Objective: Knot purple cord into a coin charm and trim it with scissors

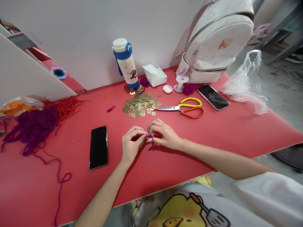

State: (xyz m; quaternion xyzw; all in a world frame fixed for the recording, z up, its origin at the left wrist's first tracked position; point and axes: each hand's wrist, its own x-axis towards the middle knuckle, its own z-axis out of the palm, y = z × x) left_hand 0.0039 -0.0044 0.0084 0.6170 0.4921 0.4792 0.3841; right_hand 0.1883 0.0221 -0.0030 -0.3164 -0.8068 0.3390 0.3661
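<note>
My left hand (131,145) and my right hand (163,134) meet over the red table (213,132), fingers pinched together on a short piece of purple yarn (151,137). Whether a coin sits between the fingers is hidden. Just beyond the hands lies a pile of brass coins with holes (140,105). Scissors with yellow and orange handles (187,108) lie to the right of the pile, blades pointing at it.
A black phone (98,146) lies left of my hands, a second phone (213,97) at the right. A heap of purple and red yarn (35,124) is at the far left. At the back stand a bottle (125,63), tissues (155,75), a spool (181,82) and a white backpack (215,44); a plastic bag (246,85) hangs off the right edge.
</note>
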